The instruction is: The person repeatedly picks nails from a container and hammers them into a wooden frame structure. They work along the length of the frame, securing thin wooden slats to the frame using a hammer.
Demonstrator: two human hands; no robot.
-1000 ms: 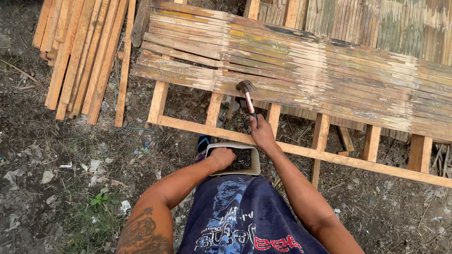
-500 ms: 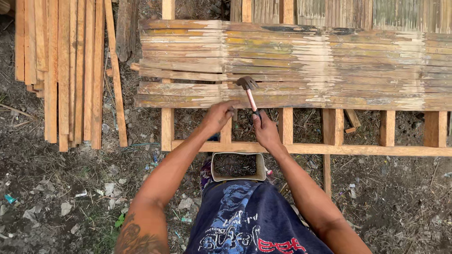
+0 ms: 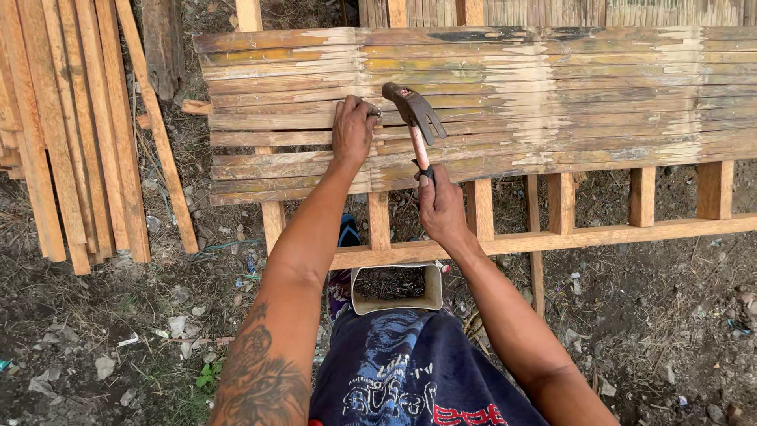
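My right hand (image 3: 441, 207) grips the wooden handle of a claw hammer (image 3: 415, 118), its metal head raised just right of my left hand. My left hand (image 3: 353, 130) rests on the flattened bamboo slat panel (image 3: 552, 102), fingertips pinched at a small nail that is barely visible. The panel lies across a wooden frame (image 3: 568, 237) of upright battens and a long cross rail. A small rectangular container of nails (image 3: 394, 288) sits on my lap just below the rail.
A stack of long wooden battens (image 3: 71, 134) lies at the left on the dirt. More bamboo panelling (image 3: 552, 12) shows along the top edge. The ground (image 3: 670, 331) is bare soil with litter and small stones.
My left hand has gone from the nail container up onto the slats. The hammer head now sits higher, beside that hand. The view has shifted closer to the panel.
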